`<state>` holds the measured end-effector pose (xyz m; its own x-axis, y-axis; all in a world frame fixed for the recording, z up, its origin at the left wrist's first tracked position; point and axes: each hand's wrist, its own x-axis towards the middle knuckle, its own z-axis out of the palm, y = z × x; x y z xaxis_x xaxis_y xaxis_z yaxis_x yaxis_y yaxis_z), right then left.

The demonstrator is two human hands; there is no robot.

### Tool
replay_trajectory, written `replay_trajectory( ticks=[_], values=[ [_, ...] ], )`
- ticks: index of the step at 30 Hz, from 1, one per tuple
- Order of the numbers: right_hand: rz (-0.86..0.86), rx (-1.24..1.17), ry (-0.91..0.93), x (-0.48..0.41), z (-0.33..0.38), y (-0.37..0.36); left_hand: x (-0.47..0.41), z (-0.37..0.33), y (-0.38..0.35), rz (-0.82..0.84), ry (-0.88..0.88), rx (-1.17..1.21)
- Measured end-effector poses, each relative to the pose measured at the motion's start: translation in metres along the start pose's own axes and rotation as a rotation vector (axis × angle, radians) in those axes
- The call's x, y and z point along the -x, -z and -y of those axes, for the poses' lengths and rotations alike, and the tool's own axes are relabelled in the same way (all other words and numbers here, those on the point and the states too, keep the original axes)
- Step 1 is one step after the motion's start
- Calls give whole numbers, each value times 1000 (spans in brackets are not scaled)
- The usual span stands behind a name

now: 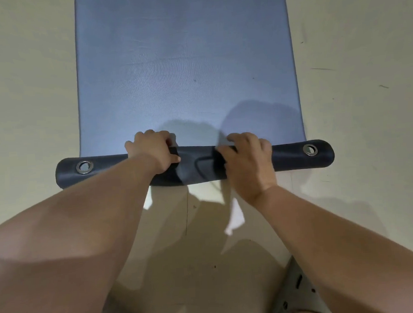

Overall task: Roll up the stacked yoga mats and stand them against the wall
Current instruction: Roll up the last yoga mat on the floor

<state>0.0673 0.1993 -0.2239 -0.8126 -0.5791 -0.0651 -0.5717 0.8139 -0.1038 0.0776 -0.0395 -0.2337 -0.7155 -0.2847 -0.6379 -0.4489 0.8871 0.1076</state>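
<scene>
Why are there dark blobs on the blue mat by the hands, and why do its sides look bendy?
Head view: the blobs are shadows of the left hand and right hand, cast forward onto the flat blue-grey yoga mat; head view again, the wide-angle lens likely bows the mat's straight edges.

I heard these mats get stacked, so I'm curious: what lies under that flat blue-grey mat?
Only the cream floor shows around the flat blue-grey yoga mat; no second mat's edge peeks out. Whatever lies directly beneath it is covered.
</scene>
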Motion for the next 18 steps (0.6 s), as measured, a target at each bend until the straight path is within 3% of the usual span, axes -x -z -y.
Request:
replay_trajectory(
  ticks=[7, 12, 14, 18],
  values=[
    [422, 284, 136, 31, 4, -30, 7, -4, -12, -231, -33, -78],
    [531, 315, 118, 7, 8, -19, 27, -9, -35, -463, -340, -212],
    [567, 312, 114, 1, 6, -18, 37, -8, -47, -428, -389, -239],
    [554, 287, 111, -13, 4, -16, 50, -8, -55, -263, -318, -351]
  ],
)
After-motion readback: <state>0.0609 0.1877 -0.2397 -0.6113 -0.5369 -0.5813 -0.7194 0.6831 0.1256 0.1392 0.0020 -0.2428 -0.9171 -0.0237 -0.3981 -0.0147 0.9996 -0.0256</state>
